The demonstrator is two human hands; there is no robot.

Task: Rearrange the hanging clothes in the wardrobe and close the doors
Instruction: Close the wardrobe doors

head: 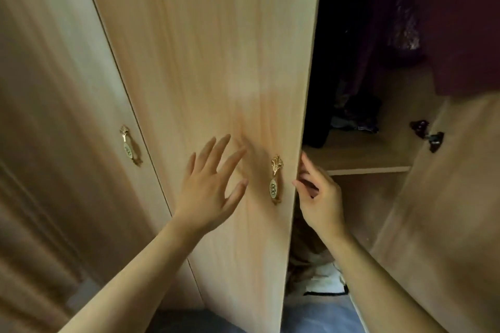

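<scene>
Bare forearms lowest in frame, reaching up and forward. Left hand (208, 184) open, fingers straight and spread, at the face of light wood-grain wardrobe door (216, 62); contact blurred, cannot tell. Right hand (320, 197) curled round that door's free edge, gripping it. Gold leaf-shaped handle (276, 180) on the door face, between the hands. Door standing ajar.

Beyond right hand: wooden shelf (359, 157) carrying crumpled dark cloth (354, 116). Above it, dark hanging clothes (405, 21) in shadow inside the wardrobe.

Right of right hand: second open door (446, 211) with dark metal hinge (428, 135).

Left of left hand: closed neighbouring door (54, 89), matching gold handle (130, 146).

Below right hand: pale heap of fabric (324, 276).
</scene>
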